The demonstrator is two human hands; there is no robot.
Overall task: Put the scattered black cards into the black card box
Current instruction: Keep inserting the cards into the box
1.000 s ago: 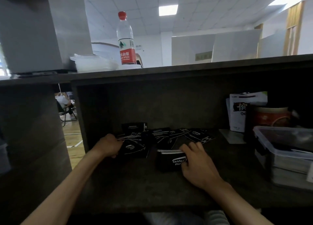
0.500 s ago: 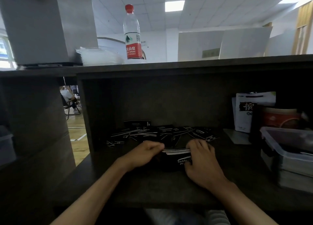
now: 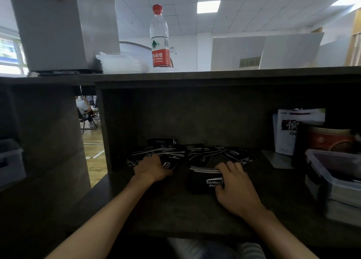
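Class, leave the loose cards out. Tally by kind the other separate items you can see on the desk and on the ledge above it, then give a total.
Water bottle: 1
Black card box: 1
White pouch: 1
Red tub: 1
Clear lidded container: 1
Stack of clear lids: 1
Total: 6
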